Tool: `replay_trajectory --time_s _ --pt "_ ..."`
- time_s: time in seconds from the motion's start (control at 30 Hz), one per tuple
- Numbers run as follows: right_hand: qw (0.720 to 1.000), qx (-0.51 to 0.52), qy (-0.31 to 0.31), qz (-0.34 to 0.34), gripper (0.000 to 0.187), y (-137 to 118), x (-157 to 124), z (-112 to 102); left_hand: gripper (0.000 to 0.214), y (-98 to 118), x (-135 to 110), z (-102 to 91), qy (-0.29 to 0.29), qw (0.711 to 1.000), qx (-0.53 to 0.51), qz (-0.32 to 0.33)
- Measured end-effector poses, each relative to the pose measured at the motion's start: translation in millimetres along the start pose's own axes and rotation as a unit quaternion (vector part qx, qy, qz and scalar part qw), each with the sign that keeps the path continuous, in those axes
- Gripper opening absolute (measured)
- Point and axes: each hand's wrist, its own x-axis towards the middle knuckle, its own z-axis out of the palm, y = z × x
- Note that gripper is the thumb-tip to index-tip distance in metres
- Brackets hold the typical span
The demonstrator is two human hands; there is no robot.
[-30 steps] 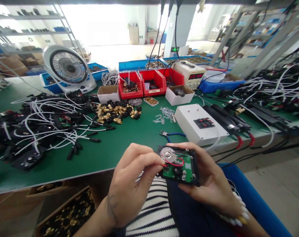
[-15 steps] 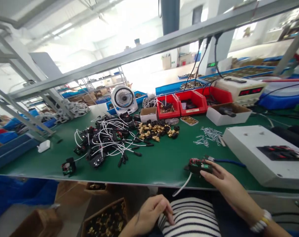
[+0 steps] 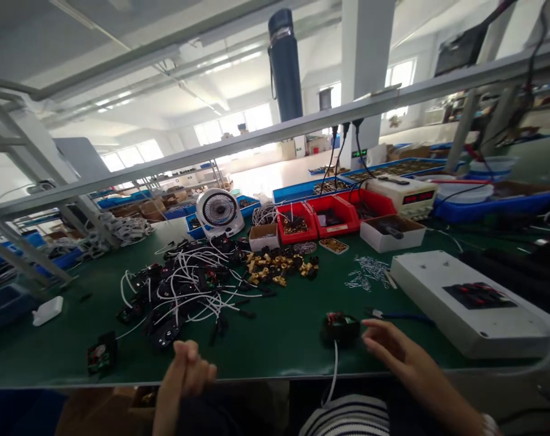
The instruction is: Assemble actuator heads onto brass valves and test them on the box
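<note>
A small black module with a green circuit board (image 3: 340,327) lies on the green table near its front edge, and a white wire hangs from it over the edge. My right hand (image 3: 395,348) is just to its right, fingers apart, holding nothing and not touching it. My left hand (image 3: 188,370) is raised at the table's front edge with its fingers stretched upward and held close together, empty. It is nearest the tangle of black modules with white wires (image 3: 184,287) on the left half of the table.
Brass fittings (image 3: 279,266) are heaped mid-table, with loose metal clips (image 3: 364,272) to their right. A white box with red terminals (image 3: 466,300) stands at the right. Red bins (image 3: 320,218), a small fan (image 3: 219,211) and a power supply (image 3: 404,195) line the back. Blue-handled pliers (image 3: 400,315) lie by my right hand.
The right hand set the module on the table and has drawn back from it. The left hand rose from my lap to the table edge. The view tilted upward.
</note>
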Motion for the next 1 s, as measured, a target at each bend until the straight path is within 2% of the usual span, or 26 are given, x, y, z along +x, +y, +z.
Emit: replay_trajectory --time_s 0.07,0.1,0.13,0.17,0.23,0.33,0.4,0.5,0.6,0.7,0.87,1.0 --pt "0.994 0.025 -0.107 -0.015 0.055 5.8 -21.4 -2.3 0.038 15.0 18.5 5.4 0.022 0.997 0.028 0.067" --pt "0.988 0.026 -0.149 -0.023 0.055 10.5 -30.5 -4.6 0.038 14.3 27.6 12.4 0.03 0.995 0.045 0.089" --pt "0.985 0.02 -0.167 -0.031 0.058 15.3 -37.5 -8.5 0.04 8.4 36.4 22.0 0.036 0.992 0.063 0.102" --pt "0.986 0.012 -0.159 -0.039 0.062 19.0 -42.0 -14.4 0.043 -2.0 44.7 33.7 0.038 0.99 0.083 0.109" --pt "0.996 0.011 -0.078 -0.042 0.067 19.9 -43.6 -32.3 0.049 -30.8 58.5 60.7 0.033 0.986 0.131 0.103" --pt "0.994 0.076 0.082 0.003 0.066 2.5 -33.7 -61.2 0.058 -74.3 72.3 97.6 0.016 0.973 0.216 0.081" --pt "0.982 0.138 0.127 0.019 0.063 -13.2 -25.7 -69.8 0.059 -93.9 80.6 112.5 0.011 0.956 0.284 0.077" --pt "0.97 0.204 0.133 0.013 0.06 -26.9 -20.2 -65.3 0.048 -108.8 97.0 118.3 0.018 0.912 0.398 0.094" --pt "0.955 0.263 0.14 0.01 0.056 -28.4 -25.5 -60.0 0.032 -116.2 115.2 115.4 0.027 0.854 0.503 0.128" --pt "0.944 0.299 0.133 0.029 0.052 -25.8 -36.5 -64.7 0.023 -125.3 130.8 119.3 0.009 0.792 0.589 0.16" --pt "0.951 0.287 0.111 0.029 0.055 -23.0 -49.6 -71.7 0.023 -143.5 157.8 153.9 -0.085 0.698 0.688 0.18" --pt "0.945 0.313 0.08 -0.038 0.057 -24.1 -52.7 -67.9 0.031 -149.8 177.1 183.2 -0.153 0.648 0.726 0.172"
